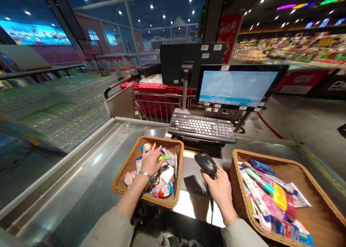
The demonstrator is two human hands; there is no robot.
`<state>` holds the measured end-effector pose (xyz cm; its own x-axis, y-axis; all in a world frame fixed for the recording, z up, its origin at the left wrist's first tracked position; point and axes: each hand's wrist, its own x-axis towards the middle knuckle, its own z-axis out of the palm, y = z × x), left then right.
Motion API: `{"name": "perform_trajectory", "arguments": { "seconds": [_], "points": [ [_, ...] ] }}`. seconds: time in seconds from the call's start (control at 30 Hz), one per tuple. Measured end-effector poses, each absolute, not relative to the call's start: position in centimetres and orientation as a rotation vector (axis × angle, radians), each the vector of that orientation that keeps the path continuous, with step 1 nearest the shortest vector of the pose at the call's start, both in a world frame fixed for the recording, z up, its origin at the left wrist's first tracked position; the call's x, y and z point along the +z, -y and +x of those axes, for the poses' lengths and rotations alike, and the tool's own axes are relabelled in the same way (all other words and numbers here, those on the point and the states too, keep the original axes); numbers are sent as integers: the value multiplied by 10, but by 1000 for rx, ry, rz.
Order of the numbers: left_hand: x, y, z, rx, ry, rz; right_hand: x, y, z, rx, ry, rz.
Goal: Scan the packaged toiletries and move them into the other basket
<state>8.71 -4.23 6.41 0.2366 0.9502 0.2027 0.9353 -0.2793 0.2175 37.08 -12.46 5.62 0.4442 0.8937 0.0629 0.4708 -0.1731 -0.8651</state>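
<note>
My left hand (151, 164), with a bangle at the wrist, reaches into the left wicker basket (120, 173). Its fingers are spread over small packaged goods. A slim green package (165, 158) lies against the thumb side; whether it is gripped is unclear. Under and around the palm are a blue-and-white packet (146, 147), a pink item (130, 177) and a colourful packet (165, 190). My right hand (220, 185) is wrapped round a black corded barcode scanner (205, 163), above the lit counter between the baskets. The scanner's head points up and to the left.
At right, a larger wicker basket (319, 175) holds several packaged toothbrushes and other goods. Behind the hands stand a keyboard (201, 127) and a lit monitor (236, 86). The metal counter (92, 175) has a raised left edge. A cart (156, 108) stands beyond.
</note>
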Motion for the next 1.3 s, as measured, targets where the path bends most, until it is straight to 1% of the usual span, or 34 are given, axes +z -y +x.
{"name": "perform_trajectory", "arguments": {
  "seconds": [0.83, 1.3],
  "points": [
    [66, 41, 109, 937, -1772, 2597, 72, 141, 374, 567, 1240, -1792],
    [68, 32, 135, 1057, -1644, 2627, 77, 144, 380, 590, 1260, -1768]
  ]
}}
